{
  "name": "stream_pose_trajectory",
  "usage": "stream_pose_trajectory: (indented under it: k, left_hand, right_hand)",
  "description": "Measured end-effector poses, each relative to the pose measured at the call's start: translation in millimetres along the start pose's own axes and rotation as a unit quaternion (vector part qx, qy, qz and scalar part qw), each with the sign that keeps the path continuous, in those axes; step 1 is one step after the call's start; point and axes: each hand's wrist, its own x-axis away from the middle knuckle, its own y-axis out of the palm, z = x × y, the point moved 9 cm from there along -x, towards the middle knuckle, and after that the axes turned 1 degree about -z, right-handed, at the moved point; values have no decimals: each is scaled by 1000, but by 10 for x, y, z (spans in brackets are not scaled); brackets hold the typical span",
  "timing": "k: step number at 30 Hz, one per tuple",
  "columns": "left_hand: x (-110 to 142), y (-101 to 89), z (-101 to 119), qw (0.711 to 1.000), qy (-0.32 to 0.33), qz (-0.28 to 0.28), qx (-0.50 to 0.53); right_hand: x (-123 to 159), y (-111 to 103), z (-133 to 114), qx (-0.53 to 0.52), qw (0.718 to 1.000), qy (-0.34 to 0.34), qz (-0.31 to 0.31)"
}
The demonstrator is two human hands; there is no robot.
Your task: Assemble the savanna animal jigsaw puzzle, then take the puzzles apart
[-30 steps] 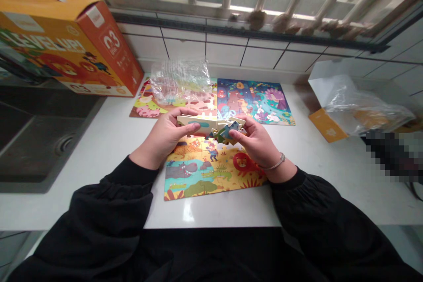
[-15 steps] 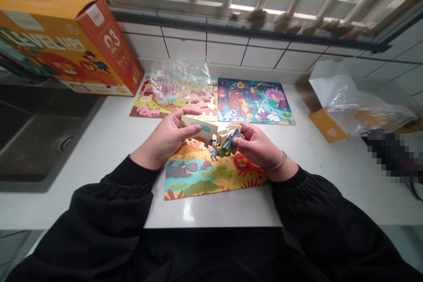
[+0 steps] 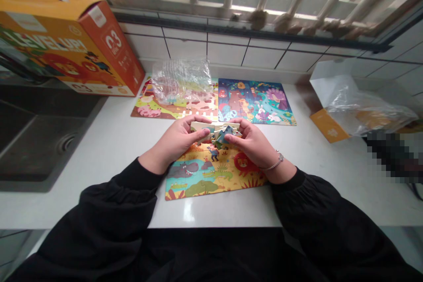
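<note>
Between thumb and fingers, my left hand (image 3: 180, 139) pinches pale-edged puzzle pieces (image 3: 199, 128); how many is unclear. My right hand (image 3: 248, 140), with a bracelet at the wrist, grips a small stack of puzzle pieces (image 3: 227, 131) with a blue one facing up. The two lots meet or nearly meet in front of me. Below them lies a safari puzzle (image 3: 198, 175) with a hippo, crocodiles and a lion; its far part is hidden behind my hands.
A farm puzzle (image 3: 148, 105) under a clear plastic bag (image 3: 180, 81) and a dark forest puzzle (image 3: 257, 101) lie at the back. An orange box (image 3: 112, 57) stands left by the sink (image 3: 46, 141). At right sits an opened box (image 3: 330, 125) with plastic in it.
My left hand has moved right with its pieces, closing toward the right hand. The stack in my right hand fanned and tipped down, then came back up, more level and gathered.
</note>
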Motion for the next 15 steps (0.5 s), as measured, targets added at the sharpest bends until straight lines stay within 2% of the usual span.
stream_pose_trajectory:
  k: [7, 15]
  left_hand:
    - [-3, 5, 59, 999, 29, 2, -20]
    - [-6, -74, 43, 998, 14, 33, -41]
  right_hand:
    - [8, -11, -47, 14, 1000, -10, 3]
    - [29, -7, -141, 44, 998, -39, 4]
